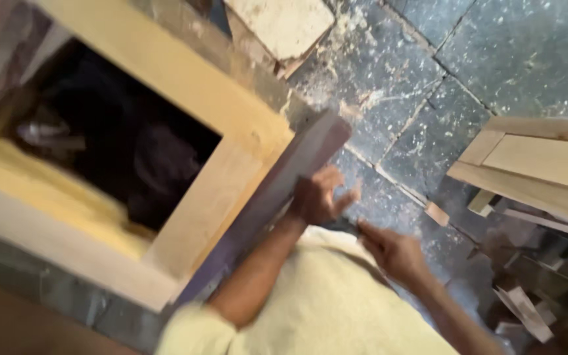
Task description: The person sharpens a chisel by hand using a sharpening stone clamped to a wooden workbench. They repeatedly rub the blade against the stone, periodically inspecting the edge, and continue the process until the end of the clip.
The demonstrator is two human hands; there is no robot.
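The left hand (317,194) grips the edge of a long dark purplish wooden board (267,204) leaning against the pale wooden frame (231,138), while the right hand (392,250) hovers close by, loosely curled, over the grey stone floor (428,66).

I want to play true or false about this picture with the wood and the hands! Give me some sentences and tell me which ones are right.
1. The left hand is on a dark plank. True.
2. The floor is covered in green carpet. False: it is grey stone slabs with dust on them.
3. The big wooden frame is made of pale wood. True.
4. The right hand is resting flat on the pale frame. False: it is off the frame, close to the left hand; what it holds is too blurred to tell.
5. The frame's opening is bright white inside. False: it looks dark.
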